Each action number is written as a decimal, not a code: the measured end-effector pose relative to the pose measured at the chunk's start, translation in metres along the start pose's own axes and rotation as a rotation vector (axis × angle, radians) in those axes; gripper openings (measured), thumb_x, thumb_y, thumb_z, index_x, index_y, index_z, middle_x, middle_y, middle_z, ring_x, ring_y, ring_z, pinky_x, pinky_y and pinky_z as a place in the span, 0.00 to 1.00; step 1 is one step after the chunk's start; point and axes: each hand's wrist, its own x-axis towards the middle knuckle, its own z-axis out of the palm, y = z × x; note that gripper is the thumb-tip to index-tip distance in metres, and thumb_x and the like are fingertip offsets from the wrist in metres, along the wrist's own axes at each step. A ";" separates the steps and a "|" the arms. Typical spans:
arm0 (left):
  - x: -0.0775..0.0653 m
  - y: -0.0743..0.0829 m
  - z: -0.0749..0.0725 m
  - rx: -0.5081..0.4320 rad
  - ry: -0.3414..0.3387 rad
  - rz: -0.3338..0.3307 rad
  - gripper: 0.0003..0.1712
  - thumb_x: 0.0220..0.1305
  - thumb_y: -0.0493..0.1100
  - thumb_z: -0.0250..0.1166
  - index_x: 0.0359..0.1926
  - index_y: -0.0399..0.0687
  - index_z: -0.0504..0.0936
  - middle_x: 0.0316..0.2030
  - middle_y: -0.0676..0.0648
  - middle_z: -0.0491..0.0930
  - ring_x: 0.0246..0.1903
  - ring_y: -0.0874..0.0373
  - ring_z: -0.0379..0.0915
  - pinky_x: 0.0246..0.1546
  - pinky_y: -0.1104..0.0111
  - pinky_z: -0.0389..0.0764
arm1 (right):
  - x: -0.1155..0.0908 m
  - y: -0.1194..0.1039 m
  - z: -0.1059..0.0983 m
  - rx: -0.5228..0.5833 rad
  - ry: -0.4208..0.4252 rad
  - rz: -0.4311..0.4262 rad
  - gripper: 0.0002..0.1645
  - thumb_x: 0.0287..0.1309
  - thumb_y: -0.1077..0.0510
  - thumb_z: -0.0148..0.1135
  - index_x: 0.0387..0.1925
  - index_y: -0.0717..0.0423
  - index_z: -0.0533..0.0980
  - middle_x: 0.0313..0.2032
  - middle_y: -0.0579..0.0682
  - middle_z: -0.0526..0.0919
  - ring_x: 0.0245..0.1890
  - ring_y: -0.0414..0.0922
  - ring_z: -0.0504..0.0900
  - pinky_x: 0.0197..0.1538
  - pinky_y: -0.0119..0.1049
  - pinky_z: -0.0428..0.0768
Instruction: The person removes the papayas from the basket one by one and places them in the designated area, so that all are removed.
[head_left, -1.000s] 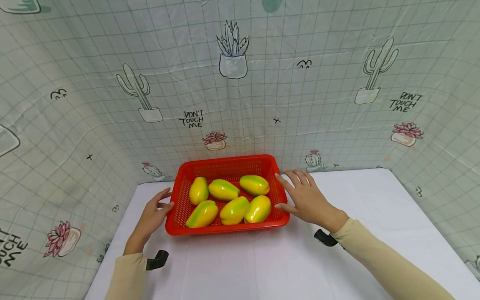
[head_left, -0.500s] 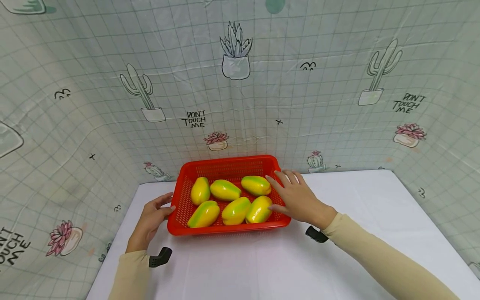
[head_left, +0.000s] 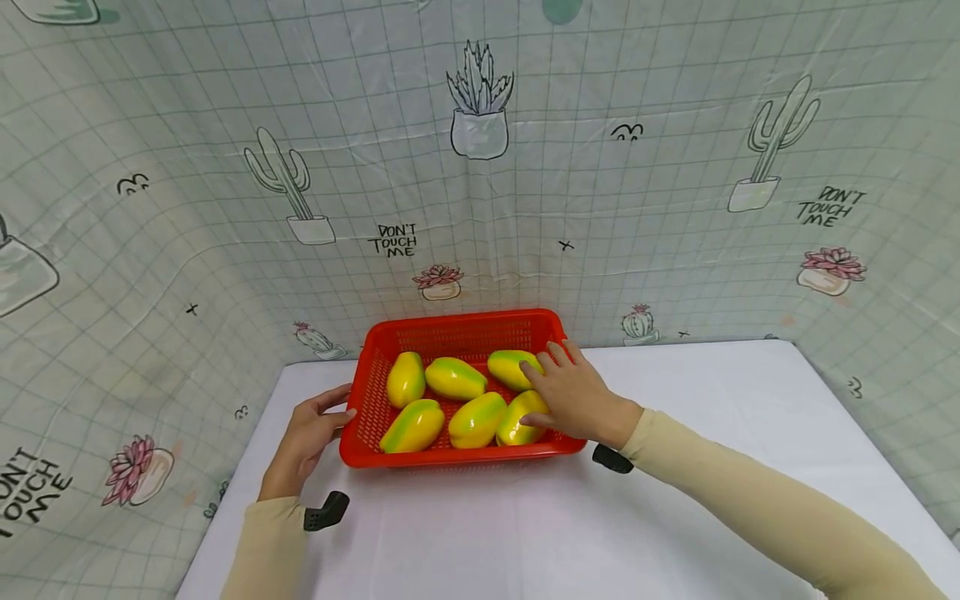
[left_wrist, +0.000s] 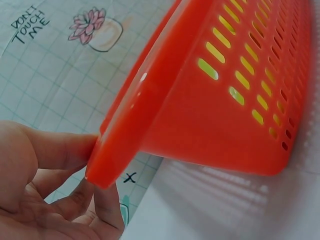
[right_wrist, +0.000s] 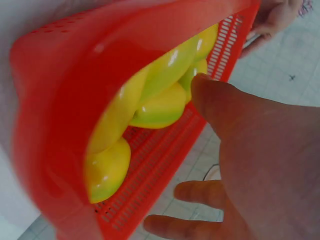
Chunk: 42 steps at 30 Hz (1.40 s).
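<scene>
A red plastic basket [head_left: 457, 457] with slotted walls stands on the table, holding several glossy yellow-green fruits [head_left: 456, 379] shaped like mangoes. At its left end, my left hand [head_left: 306, 433] pinches the rim; in the left wrist view the thumb [left_wrist: 65, 150] lies on one side of the rim [left_wrist: 117, 150] and fingers on the other. My right hand [head_left: 577, 400] hovers over the right end of the basket, fingers spread, overlapping the two rightmost fruits in the head view. The right wrist view has its thumb [right_wrist: 215, 97] and fingers apart, with nothing between them.
A white cloth [head_left: 480, 533] covers the table. Close behind the basket rises a grid-patterned curtain [head_left: 540, 192] printed with cactus drawings, which also encloses both sides. A black wrist mount [head_left: 327, 510] sticks out at the left wrist, another black mount [head_left: 612, 458] at the right.
My right hand has moved left from beside the basket's right rim to over the fruits there. The left hand has closed in on the left rim and now pinches it.
</scene>
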 end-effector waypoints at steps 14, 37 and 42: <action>0.001 0.000 0.000 -0.022 0.007 -0.010 0.34 0.78 0.35 0.59 0.80 0.39 0.63 0.76 0.32 0.62 0.55 0.49 0.75 0.45 0.77 0.83 | 0.021 -0.009 0.004 -0.089 -0.159 -0.024 0.43 0.61 0.29 0.69 0.61 0.59 0.80 0.52 0.60 0.85 0.61 0.62 0.77 0.75 0.62 0.64; 0.002 -0.003 0.002 -0.030 0.024 -0.004 0.34 0.77 0.35 0.59 0.80 0.39 0.64 0.76 0.32 0.63 0.58 0.46 0.74 0.47 0.74 0.85 | 0.033 -0.026 0.014 -0.145 -0.331 -0.008 0.44 0.60 0.25 0.67 0.58 0.58 0.82 0.48 0.58 0.88 0.54 0.57 0.80 0.71 0.55 0.71; 0.002 -0.004 0.002 -0.030 0.023 0.000 0.33 0.78 0.35 0.58 0.80 0.39 0.63 0.75 0.32 0.63 0.56 0.47 0.75 0.45 0.76 0.84 | 0.034 -0.022 0.012 -0.061 -0.366 -0.018 0.42 0.60 0.32 0.72 0.61 0.59 0.80 0.52 0.60 0.87 0.57 0.59 0.79 0.71 0.56 0.71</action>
